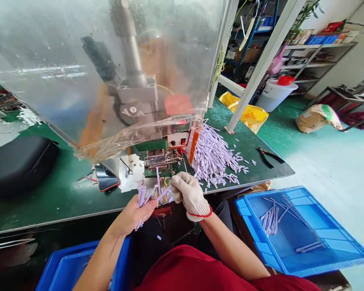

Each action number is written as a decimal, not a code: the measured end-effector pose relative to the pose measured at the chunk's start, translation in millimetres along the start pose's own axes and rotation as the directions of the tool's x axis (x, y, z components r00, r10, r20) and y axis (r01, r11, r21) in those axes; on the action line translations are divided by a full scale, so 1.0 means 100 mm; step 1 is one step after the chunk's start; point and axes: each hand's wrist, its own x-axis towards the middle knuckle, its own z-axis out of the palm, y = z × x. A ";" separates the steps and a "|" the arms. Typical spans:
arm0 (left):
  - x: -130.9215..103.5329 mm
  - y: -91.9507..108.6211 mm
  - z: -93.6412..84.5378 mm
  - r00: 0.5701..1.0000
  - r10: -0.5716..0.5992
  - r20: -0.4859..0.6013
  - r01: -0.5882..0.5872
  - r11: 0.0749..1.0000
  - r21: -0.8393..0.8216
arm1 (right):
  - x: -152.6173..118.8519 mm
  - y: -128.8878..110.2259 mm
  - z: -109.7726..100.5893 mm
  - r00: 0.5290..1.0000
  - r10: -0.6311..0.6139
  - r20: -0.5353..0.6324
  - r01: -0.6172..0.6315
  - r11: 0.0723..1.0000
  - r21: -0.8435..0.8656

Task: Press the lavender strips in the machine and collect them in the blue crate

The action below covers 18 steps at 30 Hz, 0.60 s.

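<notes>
**Strips fed by hand at the press**

Nearest the person, the bare left hand [136,214] is closed around a bundle of lilac strips [141,198], just in front of the press [157,159]. The gloved right hand [189,194] pinches a single strip [164,193] beside that bundle. Right of the press lies a loose heap of strips [214,157]; beyond it, pliers [268,157]. Fingers work close to the tooling, so a pinch looks possible, and the bundle could slip and scatter.
</notes>
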 end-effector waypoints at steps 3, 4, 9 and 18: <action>-0.30 0.03 -0.30 0.994 -0.020 -0.109 0.011 0.996 -0.083 | 0.33 -0.32 -0.67 0.904 -0.196 -0.380 0.198 0.980 -0.036; -0.37 0.03 -0.38 0.985 -0.032 -0.172 0.012 0.994 -0.112 | 0.45 -0.42 -0.91 0.843 -0.278 -0.461 0.250 0.961 -0.121; -0.10 -0.10 -0.23 0.968 0.018 -0.250 -0.065 0.982 -0.178 | 0.97 -0.54 -1.55 0.935 -0.316 -0.162 0.015 0.491 -0.871; 0.56 -0.26 0.16 0.913 0.091 -0.398 -0.147 0.983 -0.112 | 1.52 -0.37 -1.44 0.995 -0.100 0.024 -0.008 -0.315 -0.949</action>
